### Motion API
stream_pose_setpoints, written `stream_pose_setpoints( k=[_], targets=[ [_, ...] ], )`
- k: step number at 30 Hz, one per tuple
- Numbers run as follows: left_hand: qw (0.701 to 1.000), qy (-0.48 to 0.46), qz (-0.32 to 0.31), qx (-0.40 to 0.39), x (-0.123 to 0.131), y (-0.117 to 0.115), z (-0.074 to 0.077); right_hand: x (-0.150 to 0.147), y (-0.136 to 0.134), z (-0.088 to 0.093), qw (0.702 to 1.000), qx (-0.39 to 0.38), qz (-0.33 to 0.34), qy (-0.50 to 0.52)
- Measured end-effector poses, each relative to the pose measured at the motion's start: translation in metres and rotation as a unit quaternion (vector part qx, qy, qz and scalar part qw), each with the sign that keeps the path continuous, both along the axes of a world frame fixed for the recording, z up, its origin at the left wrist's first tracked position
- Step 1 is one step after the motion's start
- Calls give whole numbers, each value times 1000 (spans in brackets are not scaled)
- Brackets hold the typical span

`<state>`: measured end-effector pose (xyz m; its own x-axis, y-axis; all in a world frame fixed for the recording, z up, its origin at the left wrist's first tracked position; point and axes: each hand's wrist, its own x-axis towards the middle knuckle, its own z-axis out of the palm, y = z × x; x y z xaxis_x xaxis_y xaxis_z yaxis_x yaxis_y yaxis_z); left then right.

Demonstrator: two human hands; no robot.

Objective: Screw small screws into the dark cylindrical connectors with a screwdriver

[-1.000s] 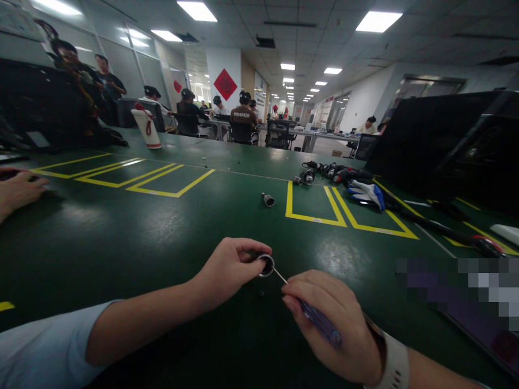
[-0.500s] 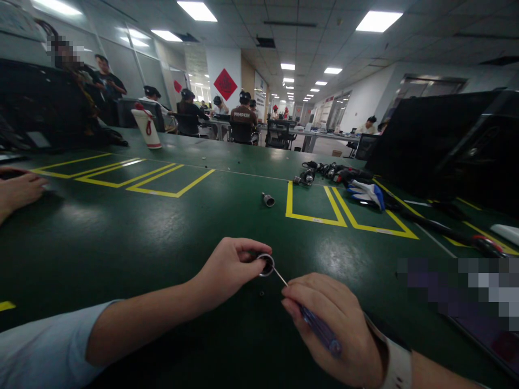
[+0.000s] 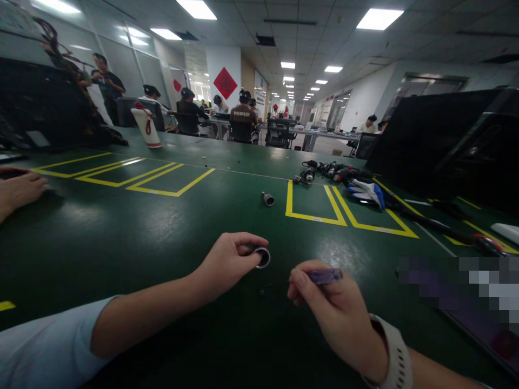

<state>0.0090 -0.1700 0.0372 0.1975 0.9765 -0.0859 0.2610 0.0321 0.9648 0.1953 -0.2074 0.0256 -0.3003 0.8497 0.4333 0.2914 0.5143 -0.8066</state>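
Observation:
My left hand (image 3: 229, 263) pinches a round metal shell (image 3: 265, 258) between thumb and fingers, its open rim facing me. My right hand (image 3: 330, 310) is closed around a screwdriver (image 3: 325, 276) with a see-through purple handle. The handle lies across the fingers, and the shaft is mostly hidden. A gap separates the screwdriver from the shell. On the green table below the shell lies a tiny dark nut-like part (image 3: 261, 292). Farther off, a second metal piece (image 3: 268, 199) rests on its side with its open end toward me.
Metal parts (image 3: 308, 176) and a blue-and-white glove (image 3: 366, 193) lie at the back right. A white cup (image 3: 146, 127) stands at the back left. Another person's hand (image 3: 19, 189) rests at the left edge. Yellow tape (image 3: 316, 219) marks boxes on the table.
My right hand has drawn the screwdriver away from the shell's opening and turned, so the handle now points sideways. My left hand has shifted slightly up and left with the shell.

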Motion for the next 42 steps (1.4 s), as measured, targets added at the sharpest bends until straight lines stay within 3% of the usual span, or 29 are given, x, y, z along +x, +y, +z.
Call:
stream_pose_setpoints(
  k=[3, 6, 15, 23, 27, 34, 36, 40, 42],
  targets=[
    [1000, -2, 12, -5, 2, -1, 4, -2, 7, -6, 993, -112, 19, 16],
    [1000, -7, 16, -1, 3, -2, 6, -4, 9, -9, 987, -153, 33, 28],
    [1000, -3, 16, -15, 3, -3, 6, -5, 9, -13, 992, -119, 42, -30],
    [1000, -23, 6, -6, 0, 1, 1, 0, 7, -1, 989, -116, 57, -74],
    [1000, -17, 0, -5, 0, 2, -1, -1, 6, -1, 986, -131, 72, -69],
    [1000, -4, 2, -16, 2, -1, 3, -3, 11, -8, 975, -216, 35, -26],
    [1000, -6, -3, -19, 2, -1, 3, -2, 9, -5, 980, -189, 45, -48],
    [1000, -11, -9, -25, 1, -1, 2, 1, 1, 6, 987, -54, 96, -115],
    [1000, -10, -7, -24, 1, -1, 2, 1, -2, 9, 986, -32, 108, -126]
  ],
)
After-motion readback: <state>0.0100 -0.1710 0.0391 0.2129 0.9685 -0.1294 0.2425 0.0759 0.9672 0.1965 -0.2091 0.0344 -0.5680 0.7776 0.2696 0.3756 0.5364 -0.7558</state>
